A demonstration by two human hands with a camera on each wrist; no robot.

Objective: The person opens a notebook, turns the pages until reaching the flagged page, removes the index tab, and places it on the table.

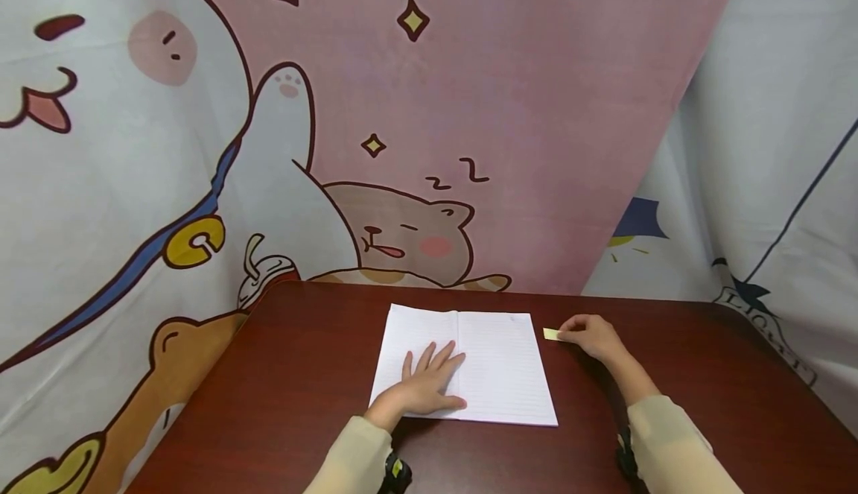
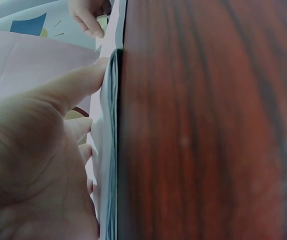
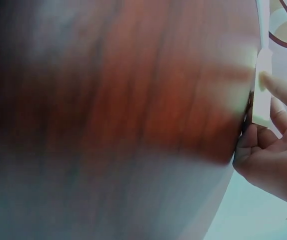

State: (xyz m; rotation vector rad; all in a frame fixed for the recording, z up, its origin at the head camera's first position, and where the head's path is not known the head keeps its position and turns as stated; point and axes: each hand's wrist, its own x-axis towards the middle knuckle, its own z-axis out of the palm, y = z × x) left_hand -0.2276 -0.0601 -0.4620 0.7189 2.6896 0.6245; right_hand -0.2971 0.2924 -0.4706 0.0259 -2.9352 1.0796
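An open notebook [image 1: 506, 367] with white lined pages lies on the table. My left hand [image 1: 427, 390] rests on its left page with fingers spread, the thumb reaching across the centre fold. In the left wrist view, the left hand [image 2: 38, 145] lies along the notebook's stacked page edges [image 2: 112, 150]. To the right of the notebook, my right hand [image 1: 596, 337] pinches a small pale yellow slip, like a sticky note [image 1: 551, 334], just above or on the tabletop. The right wrist view has the sticky note [image 3: 262, 97] at the fingertips of the right hand [image 3: 278, 135]; whether it is one sheet or several I cannot tell.
The dark red-brown wooden table [image 1: 288, 382] extends on both sides of the notebook. Behind it hangs a pink and white cloth [image 1: 536, 106] with cartoon animals. Black straps with devices, such as the left wrist device [image 1: 397, 472], sit at both wrists.
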